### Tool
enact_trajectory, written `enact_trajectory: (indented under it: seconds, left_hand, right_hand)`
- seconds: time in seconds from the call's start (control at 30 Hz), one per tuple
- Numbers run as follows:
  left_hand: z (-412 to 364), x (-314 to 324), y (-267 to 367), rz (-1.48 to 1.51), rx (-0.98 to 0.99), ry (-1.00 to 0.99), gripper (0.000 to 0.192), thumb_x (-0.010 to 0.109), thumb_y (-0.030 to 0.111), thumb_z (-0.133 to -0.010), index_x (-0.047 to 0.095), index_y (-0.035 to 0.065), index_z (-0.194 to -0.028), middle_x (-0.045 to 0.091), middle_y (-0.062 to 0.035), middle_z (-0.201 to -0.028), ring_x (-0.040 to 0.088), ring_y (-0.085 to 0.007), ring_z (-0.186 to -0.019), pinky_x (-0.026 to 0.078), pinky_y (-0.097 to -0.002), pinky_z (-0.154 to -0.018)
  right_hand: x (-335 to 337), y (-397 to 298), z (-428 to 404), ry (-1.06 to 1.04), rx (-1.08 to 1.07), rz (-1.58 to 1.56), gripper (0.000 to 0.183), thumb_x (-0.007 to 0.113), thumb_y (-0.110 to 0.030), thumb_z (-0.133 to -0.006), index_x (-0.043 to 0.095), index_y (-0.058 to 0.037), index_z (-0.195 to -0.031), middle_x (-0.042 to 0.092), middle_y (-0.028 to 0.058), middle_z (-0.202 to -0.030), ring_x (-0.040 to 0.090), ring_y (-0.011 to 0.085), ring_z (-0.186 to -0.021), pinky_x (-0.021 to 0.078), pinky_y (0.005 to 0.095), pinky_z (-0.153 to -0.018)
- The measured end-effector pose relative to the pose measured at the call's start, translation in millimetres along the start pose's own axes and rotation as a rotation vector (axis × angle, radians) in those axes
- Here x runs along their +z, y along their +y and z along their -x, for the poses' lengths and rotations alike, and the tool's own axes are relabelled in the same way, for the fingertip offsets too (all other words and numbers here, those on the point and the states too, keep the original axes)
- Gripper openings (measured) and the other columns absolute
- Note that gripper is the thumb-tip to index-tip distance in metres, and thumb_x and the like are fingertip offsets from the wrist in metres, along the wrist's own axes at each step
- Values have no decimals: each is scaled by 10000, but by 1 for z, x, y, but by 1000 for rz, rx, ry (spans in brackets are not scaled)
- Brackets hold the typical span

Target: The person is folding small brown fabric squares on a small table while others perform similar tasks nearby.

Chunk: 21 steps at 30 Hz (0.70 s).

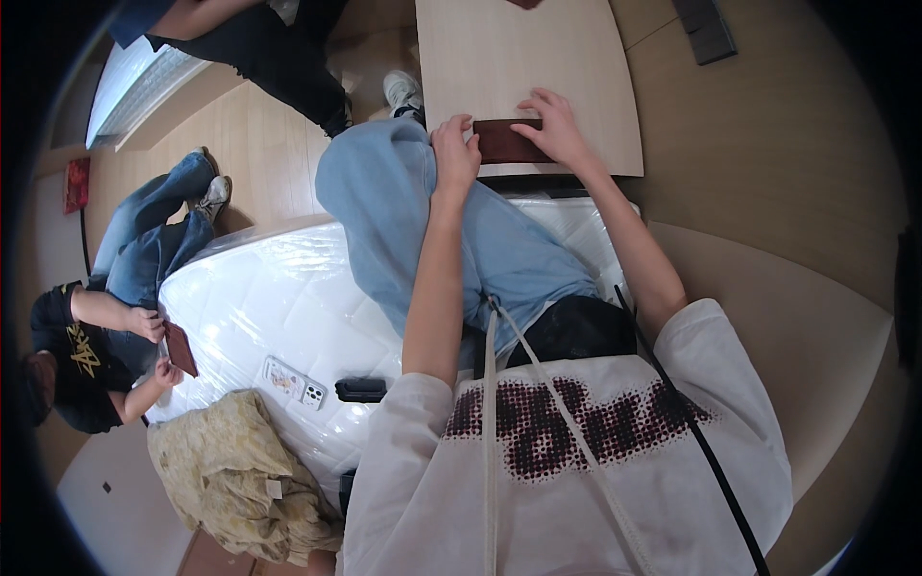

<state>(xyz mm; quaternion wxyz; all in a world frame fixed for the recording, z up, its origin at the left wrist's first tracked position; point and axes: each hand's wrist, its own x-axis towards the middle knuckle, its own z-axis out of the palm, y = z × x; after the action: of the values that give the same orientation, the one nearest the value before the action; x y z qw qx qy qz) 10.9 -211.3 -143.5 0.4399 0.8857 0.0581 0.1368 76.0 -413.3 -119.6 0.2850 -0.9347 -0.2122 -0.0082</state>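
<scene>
On the pale wood tabletop [533,65] lies a dark red-brown flat rectangular item [497,142], which looks like a leather wallet, close to the edge nearest me. My left hand [457,155] is at its left end, fingers curved and apart, the thumb beside its edge. At the right end, my right hand [558,133] reaches over it with the thumb across its surface and the other fingers spread above the tabletop. Whether either hand presses on it cannot be told. Part of another dark red item [526,3] shows at the tabletop's far edge.
I sit on a plastic-wrapped mattress [288,281], which bears a phone [294,383], a black case [360,390] and a bundled patterned cloth [230,475]. A person at the left holds a brown wallet-like item [180,348]. Another person stands beside the table's far left side.
</scene>
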Motion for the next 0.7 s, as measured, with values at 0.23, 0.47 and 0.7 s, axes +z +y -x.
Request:
enact_trajectory:
  seconds: [0.23,0.47,0.7]
  left_hand:
    - [-2,5,8,-8,0,-16,331,710,-10,-781,630,10,-1101,688,-161,-980,639,-343,-949,486,-435,-872]
    - [0,8,6,8,-37,19,347,707,-34,-769,614,10,-1100,677,-154,-946,635,-337,-931,491,-424,-865]
    - [-3,10,7,51,-15,34,333,704,-36,-769,606,10,-1084,679,-155,-954,641,-336,-926,493,-420,-864]
  right_hand:
    - [31,-22,-9,27,-3,-5,490,816,-394,-758,693,-92,-1124,458,248,-1423,382,415,-1344,335,489,-1115]
    - [6,-1,2,27,109,43,650,843,-487,-703,665,-97,-1191,386,273,-1468,337,435,-1373,306,519,-1127]
    - [-26,49,19,56,194,125,706,835,-517,-709,624,-129,-1260,400,257,-1463,355,434,-1377,319,508,-1136]
